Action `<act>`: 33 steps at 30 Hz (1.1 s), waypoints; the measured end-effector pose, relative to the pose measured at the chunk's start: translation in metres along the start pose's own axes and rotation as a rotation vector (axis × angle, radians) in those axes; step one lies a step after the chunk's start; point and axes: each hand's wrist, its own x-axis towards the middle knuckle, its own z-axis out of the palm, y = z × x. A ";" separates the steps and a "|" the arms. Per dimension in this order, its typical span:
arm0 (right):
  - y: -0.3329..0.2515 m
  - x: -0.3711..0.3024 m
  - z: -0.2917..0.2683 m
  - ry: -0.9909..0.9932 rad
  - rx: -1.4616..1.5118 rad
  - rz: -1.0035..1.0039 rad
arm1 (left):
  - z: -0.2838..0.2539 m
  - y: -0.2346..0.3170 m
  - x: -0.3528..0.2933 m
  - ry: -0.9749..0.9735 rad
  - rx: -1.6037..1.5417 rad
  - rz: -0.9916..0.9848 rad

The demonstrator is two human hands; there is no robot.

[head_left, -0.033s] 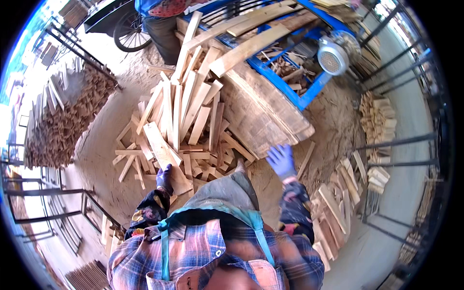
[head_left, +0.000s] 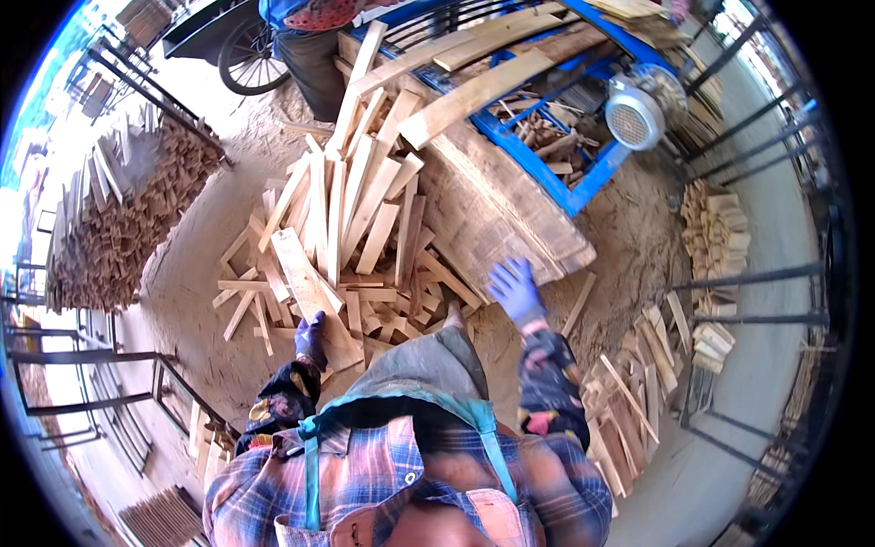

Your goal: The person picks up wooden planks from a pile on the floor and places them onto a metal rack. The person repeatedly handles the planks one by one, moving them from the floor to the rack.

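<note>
My left hand, in a purple glove, is closed on the lower end of a pale wooden board. The board slants up over a jumbled heap of cut wood pieces in front of me. Gloved the same way, my right hand is in the air with its fingers apart and nothing in them. It is near the lower edge of a large worn wooden panel that slopes down from a blue metal machine frame.
A motor is mounted on the machine, with long planks across its top. Another person stands beyond the heap by a wheeled cart. Stacked wood is at far left, strips at right, and metal racks flank me.
My right hand has moved left and slightly forward, staying open. A light strip on the right-hand stack has turned to show its narrow edge. My left hand keeps its hold on the board.
</note>
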 end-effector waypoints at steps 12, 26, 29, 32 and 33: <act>-0.044 0.298 0.244 0.075 0.180 -0.244 | 0.042 0.053 -0.069 -0.054 0.103 0.017; 0.036 0.049 0.230 -0.188 -0.164 0.226 | 0.097 0.064 -0.008 -0.285 0.195 0.194; 0.094 0.012 0.198 -0.255 -0.542 0.318 | 0.100 0.063 -0.013 -0.312 0.337 0.289; 0.084 -0.031 0.207 -0.542 -1.334 0.229 | 0.105 0.051 -0.027 -0.388 -0.008 0.254; 0.061 -0.050 0.232 -0.461 -1.525 0.403 | 0.112 0.073 -0.039 -0.432 0.292 0.203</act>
